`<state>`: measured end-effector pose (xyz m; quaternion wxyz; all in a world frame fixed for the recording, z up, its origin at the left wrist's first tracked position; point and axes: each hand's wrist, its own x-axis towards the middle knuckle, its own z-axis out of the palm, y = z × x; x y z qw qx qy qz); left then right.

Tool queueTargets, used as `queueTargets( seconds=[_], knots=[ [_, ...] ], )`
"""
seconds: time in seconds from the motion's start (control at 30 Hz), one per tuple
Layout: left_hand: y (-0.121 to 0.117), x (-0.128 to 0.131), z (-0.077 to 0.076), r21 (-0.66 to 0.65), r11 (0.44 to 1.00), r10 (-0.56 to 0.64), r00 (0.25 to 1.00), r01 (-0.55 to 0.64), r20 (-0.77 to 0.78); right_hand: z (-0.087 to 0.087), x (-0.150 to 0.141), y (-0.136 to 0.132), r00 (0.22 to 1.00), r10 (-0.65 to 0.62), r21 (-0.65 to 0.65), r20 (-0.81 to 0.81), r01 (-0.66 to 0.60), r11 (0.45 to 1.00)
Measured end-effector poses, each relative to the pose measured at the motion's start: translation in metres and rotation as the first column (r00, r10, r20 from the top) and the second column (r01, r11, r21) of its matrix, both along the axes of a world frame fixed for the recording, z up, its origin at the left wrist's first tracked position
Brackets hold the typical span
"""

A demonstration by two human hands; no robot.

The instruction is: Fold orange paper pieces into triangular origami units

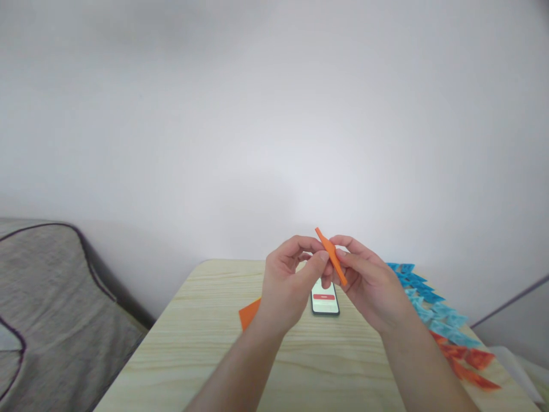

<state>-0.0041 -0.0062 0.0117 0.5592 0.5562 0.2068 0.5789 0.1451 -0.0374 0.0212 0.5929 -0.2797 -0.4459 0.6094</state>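
A plain pale wall [257, 126] is seen behind a desk [214, 349] topped in light wood grain. Above the desk, near its far edge, one folded orange strip [331, 250] is held up between two hands, slanted so that its upper end is pointed to the left and its lower end to the right. Its middle is seen to be wider than its ends. By the left hand [289, 283] it is pinched from the left, the thumb and forefinger brought together on it. By the right hand [375, 280] it is pinched from the opposite side, that grip also being closed on the strip, with both ends left free.

Below the hands, one phone [326, 308] is laid on the desk, its lit screen partly covered by fingers. Beside the left wrist, one orange sheet [249, 313] is partly hidden; whether more are stacked under it cannot be told. Along the right side, folded pieces are set out in three colour groups: blue [422, 289], light blue [446, 316] and red-orange [479, 359]. They are overlapped and blurred, so an exact count cannot be given. At far left, one grey cloth [51, 297] with dark edging is seen.
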Motion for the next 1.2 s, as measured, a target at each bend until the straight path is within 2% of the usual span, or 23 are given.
queueTargets(
  seconds=[0.53,0.6,0.77,0.93,1.07,1.2],
  knots=[
    [-0.0001,-0.0001,0.0001,0.006,0.999,-0.033,0.999,0.033,-0.014,-0.0001,-0.0004,-0.0003,1.0,0.02,-0.017,-0.01,-0.02,1.0],
    [0.0,-0.0008,-0.0005,0.02,1.0,-0.008,0.999,0.009,-0.033,-0.0001,-0.0008,-0.0003,1.0,0.01,-0.017,-0.013,-0.01,1.0],
    [-0.0003,-0.0018,-0.0019,0.086,0.986,0.156,0.979,-0.146,-0.13,-0.0003,-0.0023,-0.0001,0.998,-0.057,-0.03,-0.008,0.057,0.998],
    [-0.0015,-0.0016,-0.0017,0.086,0.988,0.138,0.981,-0.127,-0.139,-0.0009,-0.0026,0.0002,0.997,-0.079,0.007,0.016,0.079,0.997],
    [-0.0013,-0.0018,-0.0015,0.085,0.986,0.151,0.98,-0.141,-0.133,-0.0041,-0.0026,0.0013,0.981,-0.175,0.077,0.081,0.168,0.983],
    [-0.0009,-0.0022,-0.0015,0.13,0.968,0.235,0.952,-0.213,-0.197,-0.0075,-0.0042,0.0011,0.923,-0.327,0.17,0.204,0.295,0.94]
  ],
)
